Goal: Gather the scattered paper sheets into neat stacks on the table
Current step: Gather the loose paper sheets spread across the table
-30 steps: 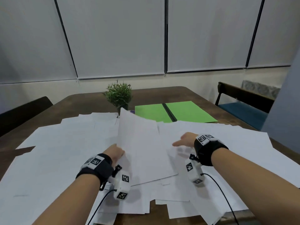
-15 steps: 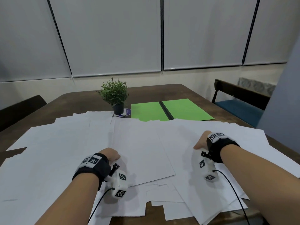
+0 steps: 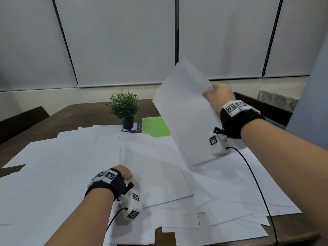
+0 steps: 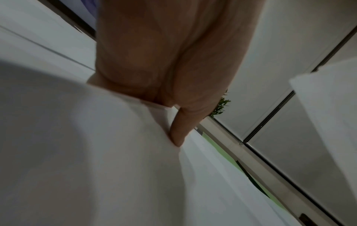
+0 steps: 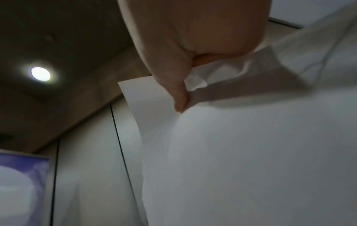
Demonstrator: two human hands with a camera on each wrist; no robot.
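Between the right hand's [image 3: 219,96] thumb and fingers [image 5: 178,97] a raised sheet [image 3: 186,112] is pinched; under the left hand's [image 3: 124,174] thumb another sheet's [image 3: 156,176] edge is gripped.

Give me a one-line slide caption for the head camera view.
Right hand lifts one white sheet above scattered paper sheets while left hand rests on them.

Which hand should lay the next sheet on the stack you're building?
Right. The right hand already pinches a lifted sheet in the air, while the left hand grips the edge of the stack on the table, probably to steady it.
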